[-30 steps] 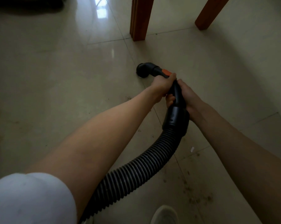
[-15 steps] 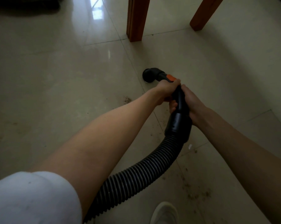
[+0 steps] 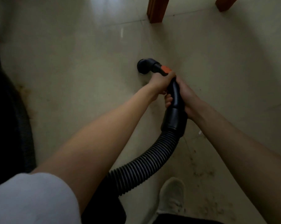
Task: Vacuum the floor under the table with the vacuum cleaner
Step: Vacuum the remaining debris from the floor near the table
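On the tiled floor [image 3: 75, 65], short of the table leg [image 3: 156, 9], the vacuum nozzle [image 3: 143, 66] sits; left hand [image 3: 162, 82] and right hand [image 3: 186, 96] grip its handle [image 3: 175, 92]. Pushing forward carelessly could knock that leg, while crumbs [image 3: 204, 173] behind get missed.

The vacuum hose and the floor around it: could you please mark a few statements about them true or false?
1. Both hands grip the vacuum handle. True: the left hand sits ahead of the right hand.
2. The nozzle is lifted onto a table leg. False: it is low over the floor, apart from the nearer table leg.
3. The band behind the nozzle is blue. False: the band is orange.
4. Dirt specks lie on the tiles near the white shoe. True.
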